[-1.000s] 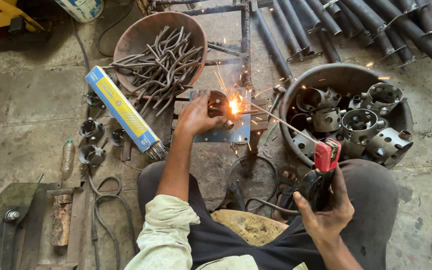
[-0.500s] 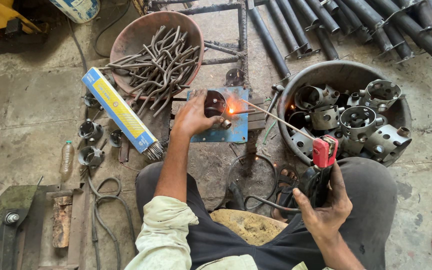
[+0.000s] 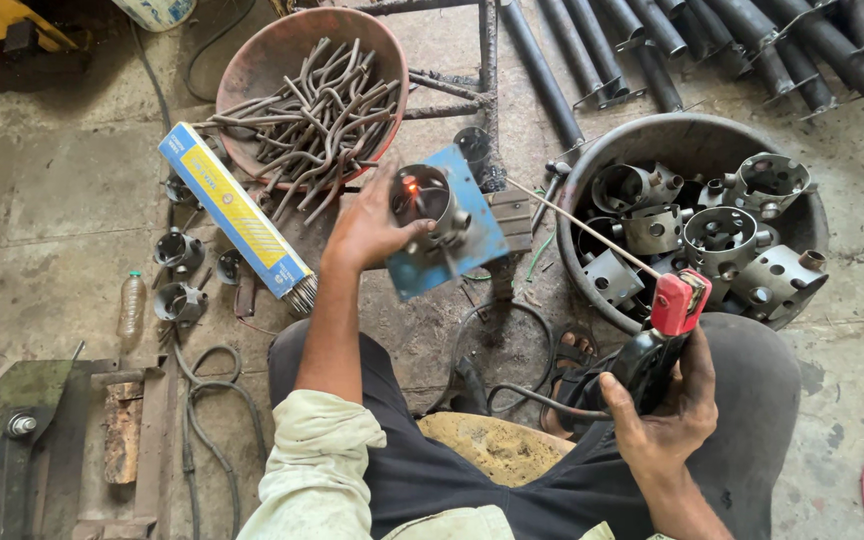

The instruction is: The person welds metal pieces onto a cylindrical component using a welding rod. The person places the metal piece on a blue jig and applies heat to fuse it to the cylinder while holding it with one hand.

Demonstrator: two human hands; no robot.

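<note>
Blue plate [image 3: 452, 235] gripped by left hand [image 3: 372, 228], electrode holder [image 3: 664, 335] by right hand [image 3: 664, 412], above concrete floor [image 3: 42, 190].

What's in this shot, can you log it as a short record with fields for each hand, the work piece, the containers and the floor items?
left hand: left hand grips a blue plate with a metal ring on it, tilted up
work piece: small orange glowing spot on the ring
right hand: right hand holds a red-tipped electrode holder with a thin rod
containers: reddish pan of bent metal rods; grey tub of round metal housings
floor items: blue and yellow box of electrodes, plastic bottle, black cable
</note>
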